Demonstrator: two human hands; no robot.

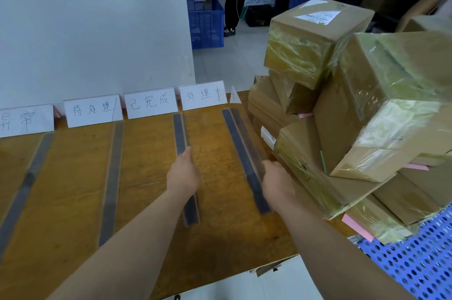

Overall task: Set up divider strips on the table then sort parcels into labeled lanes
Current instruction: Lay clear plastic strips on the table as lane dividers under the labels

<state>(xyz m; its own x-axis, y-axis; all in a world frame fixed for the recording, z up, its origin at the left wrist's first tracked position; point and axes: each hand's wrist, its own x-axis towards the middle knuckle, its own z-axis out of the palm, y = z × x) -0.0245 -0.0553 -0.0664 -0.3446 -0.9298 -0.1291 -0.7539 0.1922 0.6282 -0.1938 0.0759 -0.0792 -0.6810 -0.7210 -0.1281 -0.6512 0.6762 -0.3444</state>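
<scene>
Several dark grey divider strips lie front to back on the wooden table. My left hand grips the third strip near its middle. My right hand grips the fourth strip, the rightmost one. Two more strips lie to the left, one under the second label and one near the table's left side. White handwritten lane labels stand in a row along the table's back edge. A heap of taped cardboard parcels sits at the right, close to my right hand.
A blue perforated crate stands at the lower right under the parcels. A white wall panel rises behind the labels. Beyond it a person in black bends over a blue basket. Dark shelving fills the back right.
</scene>
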